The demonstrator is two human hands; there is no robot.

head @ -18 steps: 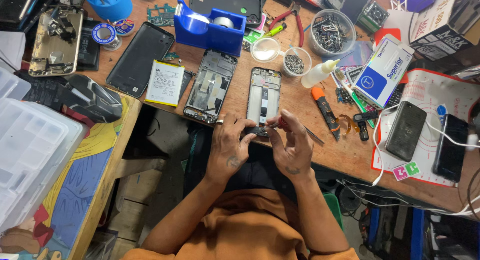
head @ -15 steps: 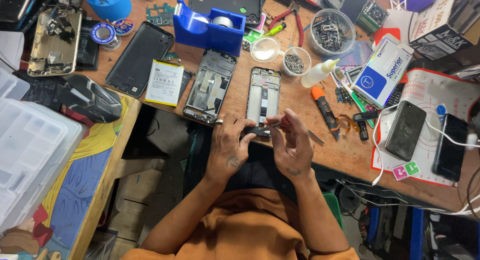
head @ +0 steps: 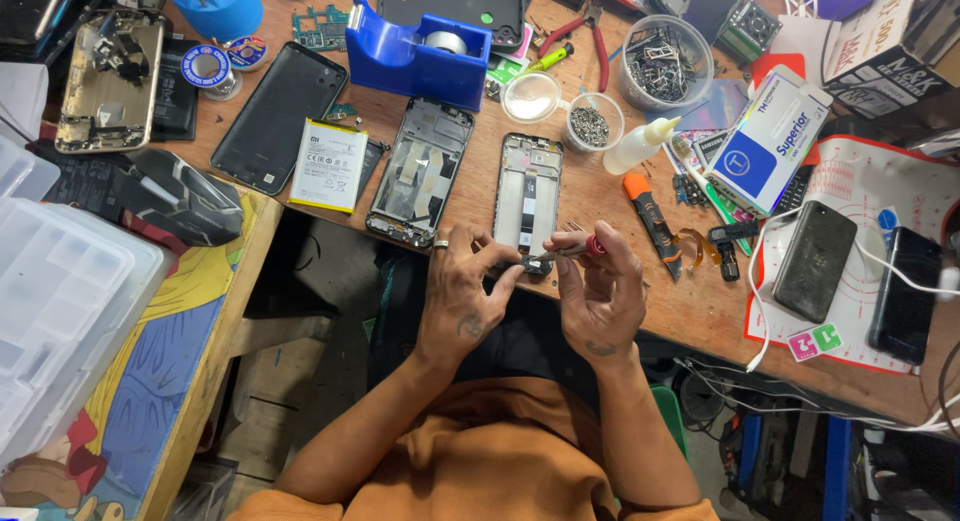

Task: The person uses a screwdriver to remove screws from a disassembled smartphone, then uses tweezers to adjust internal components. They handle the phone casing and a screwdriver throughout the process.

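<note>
Small cup [head: 589, 123] is holding screws. Left hand [head: 462, 296] is pinching the phone frame's [head: 528, 199] bottom edge; right hand [head: 598, 291] is gripping a screwdriver [head: 566, 251], tip sitting between fingertips.

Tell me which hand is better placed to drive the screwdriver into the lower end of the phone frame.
The right hand: its fingers already hold the red-tipped screwdriver, tip toward the lower end of the phone frame. The left hand carries no tool and only steadies that end.
</note>
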